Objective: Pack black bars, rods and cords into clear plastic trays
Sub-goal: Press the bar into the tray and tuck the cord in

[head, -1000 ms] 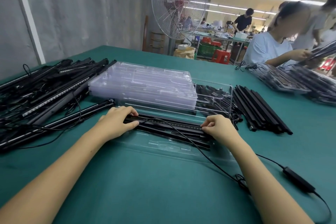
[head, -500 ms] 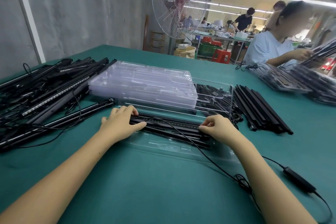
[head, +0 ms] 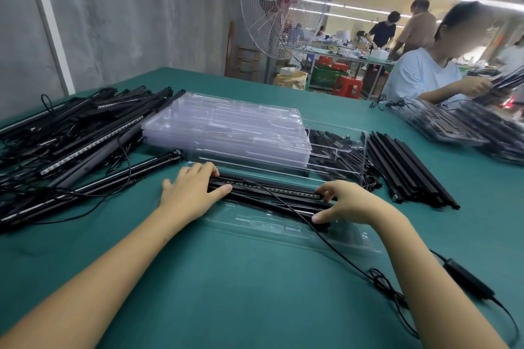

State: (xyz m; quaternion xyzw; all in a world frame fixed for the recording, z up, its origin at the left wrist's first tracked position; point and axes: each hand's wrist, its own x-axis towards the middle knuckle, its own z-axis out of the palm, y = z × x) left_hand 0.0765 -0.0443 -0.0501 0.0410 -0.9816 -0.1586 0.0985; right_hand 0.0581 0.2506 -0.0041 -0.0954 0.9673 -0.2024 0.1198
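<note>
The tray (head: pixel 286 225) lay across the table (head: pixel 255 297) straight ahead of the person, long side toward them, so both ends could be worked at once. The bars (head: pixel 272 193) sat in its far channels, running from 9 to 3 o'clock.

The left hand (head: pixel 191 193) lay flat over their 9 o'clock end, fingers fairly straight and thumb along the top. It pressed rather than gripped, which looked meant to seat that end and stop it sliding out. The right hand (head: pixel 350 202) curled over the 3 o'clock end, fingers on the far bar and thumb against the near one. It pinched the set together, probably to square it into the moulding.

A cord (head: pixel 380 279) ran from the bars over the tray's near rim toward 5 o'clock, and an adapter (head: pixel 467 282) lay on the table beyond it. The cord was not yet packed, likely left loose until the bars were down.

Supplies ringed the tray, each near at hand: a stack (head: pixel 226 127) of empty trays at 12 o'clock, a pile (head: pixel 71 139) of loose bars at 10 o'clock, and rods (head: pixel 411 167) at 2 o'clock.
</note>
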